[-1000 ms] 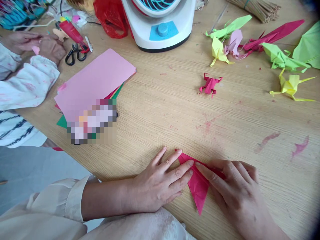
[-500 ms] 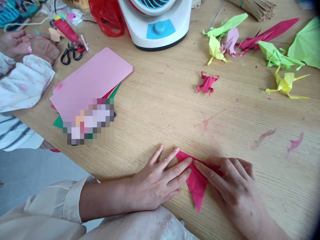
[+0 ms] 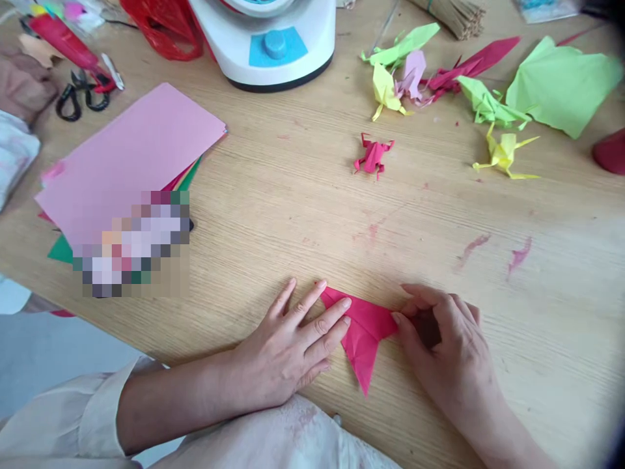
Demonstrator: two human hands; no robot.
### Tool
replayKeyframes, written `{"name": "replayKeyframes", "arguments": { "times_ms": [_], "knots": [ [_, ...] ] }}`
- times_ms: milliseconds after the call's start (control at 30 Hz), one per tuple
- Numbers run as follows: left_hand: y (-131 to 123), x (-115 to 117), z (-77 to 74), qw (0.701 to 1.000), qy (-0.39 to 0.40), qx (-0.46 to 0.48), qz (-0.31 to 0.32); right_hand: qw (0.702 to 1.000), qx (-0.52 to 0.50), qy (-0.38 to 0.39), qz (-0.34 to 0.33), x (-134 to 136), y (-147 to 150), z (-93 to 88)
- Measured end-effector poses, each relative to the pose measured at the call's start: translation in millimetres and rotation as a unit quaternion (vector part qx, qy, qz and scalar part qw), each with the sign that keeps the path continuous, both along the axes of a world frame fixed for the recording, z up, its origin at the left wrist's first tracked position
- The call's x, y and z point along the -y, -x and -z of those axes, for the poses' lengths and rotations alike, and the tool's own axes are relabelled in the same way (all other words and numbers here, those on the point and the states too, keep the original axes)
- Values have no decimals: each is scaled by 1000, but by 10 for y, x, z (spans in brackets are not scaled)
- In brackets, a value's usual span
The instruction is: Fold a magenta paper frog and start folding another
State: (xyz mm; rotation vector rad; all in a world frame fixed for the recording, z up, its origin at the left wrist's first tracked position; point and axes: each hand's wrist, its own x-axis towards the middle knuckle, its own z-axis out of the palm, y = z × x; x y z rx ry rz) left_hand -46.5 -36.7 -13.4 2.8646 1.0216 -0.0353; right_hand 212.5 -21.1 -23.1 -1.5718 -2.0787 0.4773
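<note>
A folded red paper piece lies on the wooden table near its front edge, with one point toward me. My left hand rests palm down with fingers spread, its fingertips on the paper's left part. At the paper's right corner, the thumb and forefinger of my right hand are pinched together on it. Further back on the table sits a small red origami frog.
Pink paper sheets lie on the left, partly under a pixelated patch. Behind are scissors, a white appliance base and a red bag. Yellow origami and a green sheet lie back right. Another person's sleeve shows at left.
The view has shifted right. My right hand has moved from the paper's middle to its right corner and pinches there, and more of the paper's top shows. My left hand stays on the paper.
</note>
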Motion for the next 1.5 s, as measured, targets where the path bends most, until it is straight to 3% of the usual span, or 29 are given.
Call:
{"name": "replayKeyframes", "arguments": {
  "times_ms": [267, 367, 500, 667, 833, 1067, 1300, 1500],
  "knots": [
    [1, -8, 8, 1000, 27, 11, -5, 998, 35, -39, -46, 71, -45, -63],
    [-8, -2, 2, 1000, 25, 3, -7, 990, 73, -81, -91, 202, 4, -126],
    [-21, 12, -17, 999, 29, -17, -12, 985, 76, -75, -139, 425, 155, -152],
    [-32, 18, -26, 999, 20, -31, -15, 985, 106, -76, -113, 611, 305, -59],
    [-37, 25, -5, 999, 11, -36, -20, 984, 120, -88, -97, 635, 390, -57],
    [-16, 35, 21, 1000, 12, -26, -9, 977, 120, -100, -148, 591, 572, -63],
    [-34, 37, -24, 999, 12, -40, -16, 973, 167, -94, -130, 690, 557, 67],
    [-50, 47, -25, 998, 14, -60, -27, 980, 143, -89, -106, 676, 552, 55]
  ]
}}
